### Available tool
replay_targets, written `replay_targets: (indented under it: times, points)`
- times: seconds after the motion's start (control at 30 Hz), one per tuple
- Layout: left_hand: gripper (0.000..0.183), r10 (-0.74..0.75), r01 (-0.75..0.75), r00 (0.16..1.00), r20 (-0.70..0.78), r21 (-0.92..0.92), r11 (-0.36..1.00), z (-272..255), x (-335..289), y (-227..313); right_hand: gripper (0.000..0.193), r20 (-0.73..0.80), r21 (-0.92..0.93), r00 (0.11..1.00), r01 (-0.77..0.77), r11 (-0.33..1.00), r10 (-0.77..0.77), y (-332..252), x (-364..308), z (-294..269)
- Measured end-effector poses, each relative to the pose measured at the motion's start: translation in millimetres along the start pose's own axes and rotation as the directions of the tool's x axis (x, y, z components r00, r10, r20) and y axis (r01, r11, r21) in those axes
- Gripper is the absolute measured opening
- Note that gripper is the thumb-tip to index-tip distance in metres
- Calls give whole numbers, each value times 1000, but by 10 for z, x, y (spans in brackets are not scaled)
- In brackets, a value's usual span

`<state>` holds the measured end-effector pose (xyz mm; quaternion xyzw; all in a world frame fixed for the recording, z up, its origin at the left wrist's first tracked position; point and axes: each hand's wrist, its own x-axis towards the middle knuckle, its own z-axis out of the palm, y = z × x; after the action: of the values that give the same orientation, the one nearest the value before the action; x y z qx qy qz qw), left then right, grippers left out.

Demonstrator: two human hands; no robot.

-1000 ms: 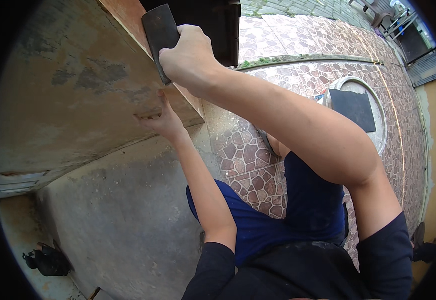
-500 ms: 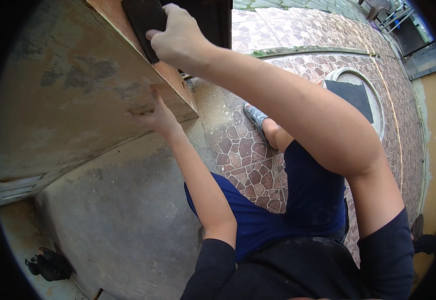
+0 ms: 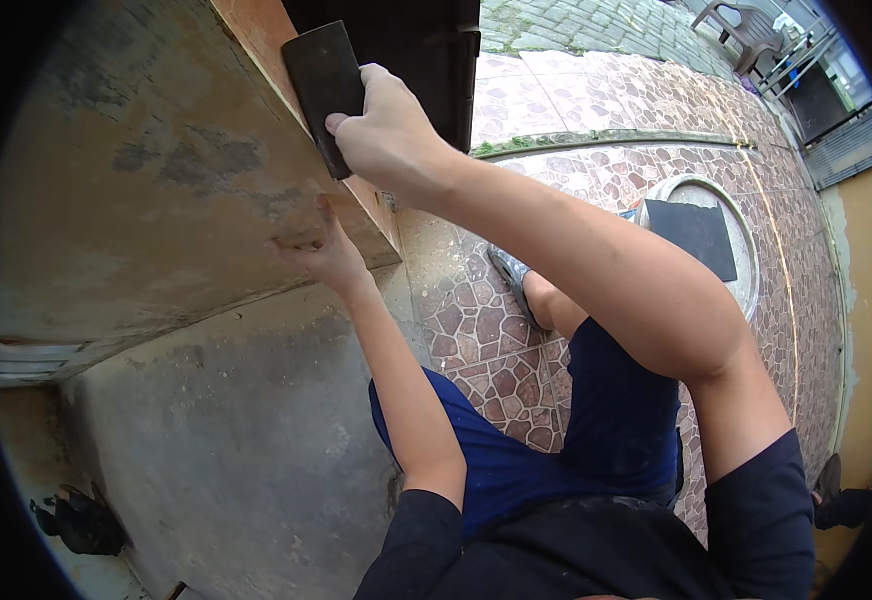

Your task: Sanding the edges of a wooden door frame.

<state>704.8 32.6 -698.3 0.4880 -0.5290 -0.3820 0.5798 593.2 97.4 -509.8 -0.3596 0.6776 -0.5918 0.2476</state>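
My right hand (image 3: pixel 396 130) grips a dark, flat rectangular sanding block (image 3: pixel 324 95), thumb on its near face and fingers behind. The block lies along the narrow orange-painted end face (image 3: pixel 261 40) of a wall. Below it, my left hand (image 3: pixel 331 250) rests with spread fingers on the wall's broad, stained, patchy side (image 3: pixel 186 200), near the corner. Nothing shows in the left hand. Whether the block's hidden face fully touches the wall cannot be seen.
Behind the block is a dark panel (image 3: pixel 426 80). On the stone-patterned tiles (image 3: pixel 496 300) to the right stands a round, pale-rimmed container (image 3: pixel 748 230) bearing a dark rough-edged sheet (image 3: pixel 691 238). Grey concrete (image 3: pixel 246 430) lies at left; a plastic chair (image 3: pixel 746 38) stands far right.
My right hand and the block have moved a little down along the wall's end face, toward my left hand. The left hand stays at the wall; the whole view has shifted slightly.
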Motion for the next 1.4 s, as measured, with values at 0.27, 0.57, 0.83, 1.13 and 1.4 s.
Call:
replay_targets:
  times: [0.27, 0.57, 0.83, 1.13, 1.4]
  points:
    - [121, 126, -127, 992, -20, -58, 990, -59, 87, -159, 33, 2, -49, 993, -121, 991, 121, 114, -242, 184]
    - [119, 87, -89, 995, -44, -53, 995, -50, 45, -177, 48, 19, 151, 999, -40, 988, 38, 146, -374, 205]
    - [120, 78, -79, 997, -20, -73, 994, 3, 33, -151, 35, 13, 139, 993, -119, 983, 119, 105, -271, 166]
    - [123, -39, 39, 999, 2, -57, 998, 34, -14, -46, 33, -47, 154, 995, -85, 984, 93, 107, -110, 177]
    - [123, -55, 58, 998, 28, -81, 995, 141, -74, 66, 29, -18, 222, 989, -138, 965, 145, 106, 190, 6]
